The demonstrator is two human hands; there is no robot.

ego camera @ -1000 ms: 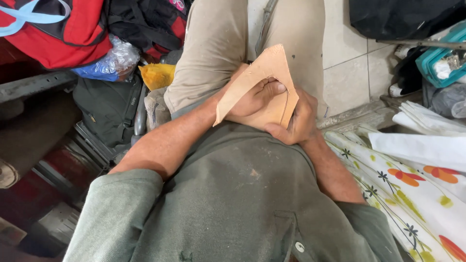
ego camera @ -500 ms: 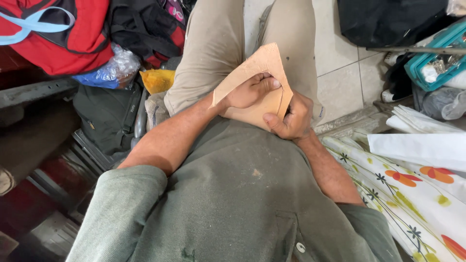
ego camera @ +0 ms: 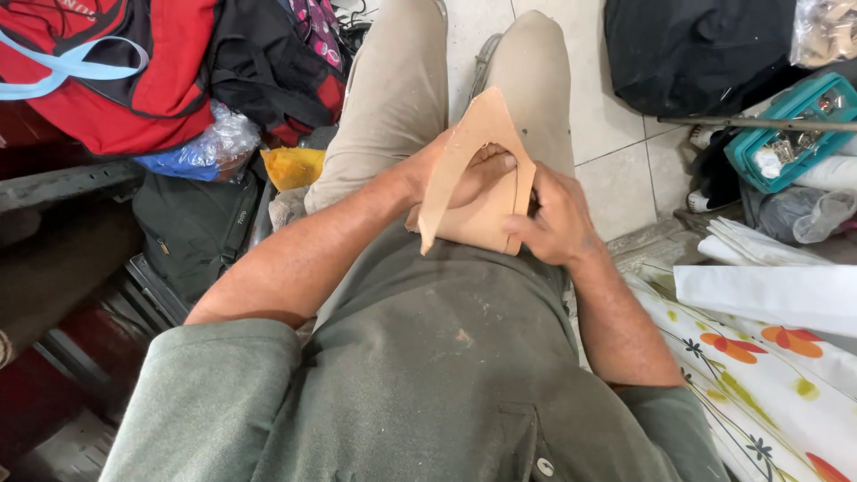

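Note:
A tan, stiff folded sheet with a pointed top, like a cut piece of leather or card [ego camera: 475, 156], rests on my lap above my khaki trousers. My left hand [ego camera: 464, 174] is slid inside the fold, fingers partly hidden by the front flap. My right hand [ego camera: 552, 219] grips the sheet's right edge from outside, thumb on the front. Both forearms rest against my grey-green shirt.
A red bag [ego camera: 107, 62] and dark bags lie at the upper left, with a plastic-wrapped bundle [ego camera: 210, 143] and a yellow cloth [ego camera: 293, 165]. A teal box of small parts [ego camera: 786, 134], white rolled sheets [ego camera: 777, 290] and a flowered cloth [ego camera: 768, 375] lie right. Tiled floor lies ahead.
The view has shifted slightly. My left hand has pushed deeper into the fold, and my right hand has moved from below the sheet up to its right edge.

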